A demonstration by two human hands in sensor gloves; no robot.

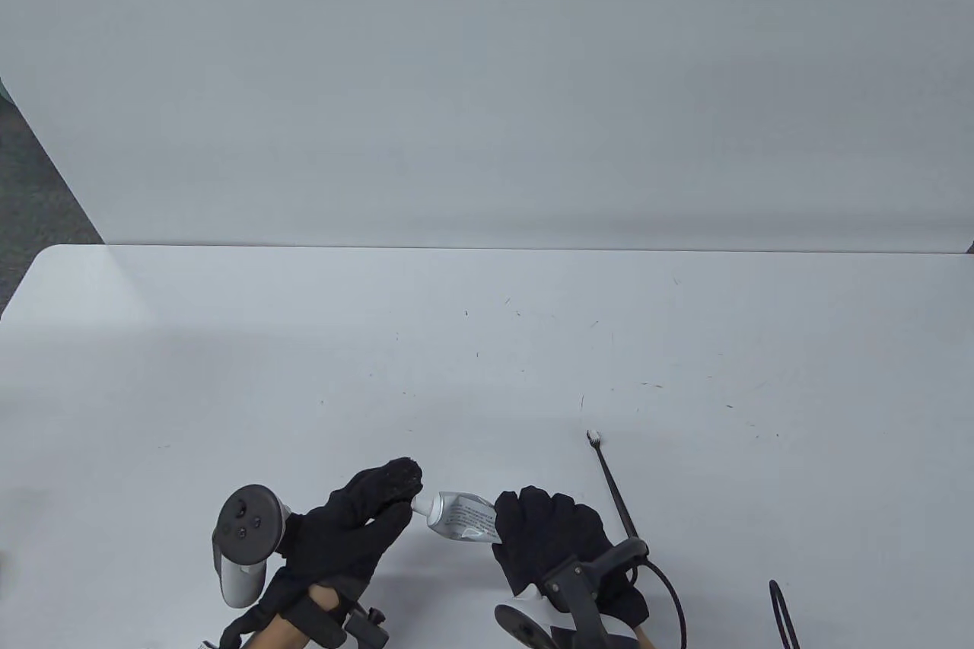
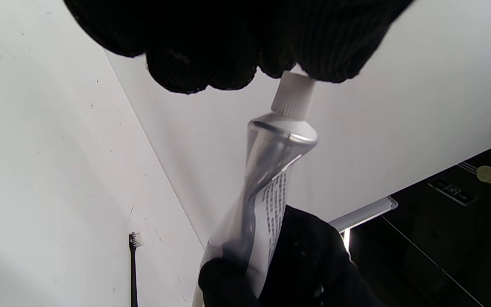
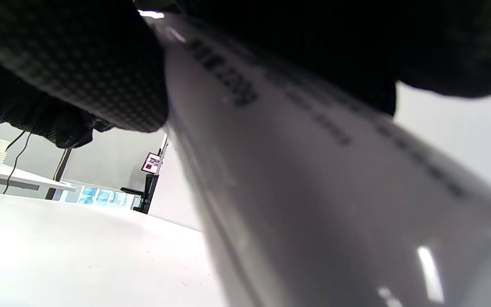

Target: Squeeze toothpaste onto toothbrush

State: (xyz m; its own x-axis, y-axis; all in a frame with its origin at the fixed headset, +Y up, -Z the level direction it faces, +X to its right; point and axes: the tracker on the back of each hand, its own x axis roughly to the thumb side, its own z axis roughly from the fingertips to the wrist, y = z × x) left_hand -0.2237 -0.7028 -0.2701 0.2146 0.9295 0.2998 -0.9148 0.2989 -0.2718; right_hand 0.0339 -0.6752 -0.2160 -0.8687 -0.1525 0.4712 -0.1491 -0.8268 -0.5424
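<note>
My right hand (image 1: 552, 539) grips the body of a silver toothpaste tube (image 1: 460, 514), held just above the table near the front edge. My left hand (image 1: 380, 497) pinches the tube's white cap (image 1: 420, 503) with its fingertips. In the left wrist view the ribbed white cap (image 2: 293, 94) sits between my gloved fingertips (image 2: 203, 72), with the tube (image 2: 267, 187) running down to the right hand (image 2: 313, 264). The tube fills the right wrist view (image 3: 313, 192). A thin black toothbrush (image 1: 615, 488) with white bristles lies on the table to the right of my right hand, untouched; it also shows in the left wrist view (image 2: 134, 266).
The white table (image 1: 487, 345) ends at a grey wall behind. A black cable (image 1: 673, 596) loops from my right wrist, and another black loop (image 1: 784, 615) lies at the front right.
</note>
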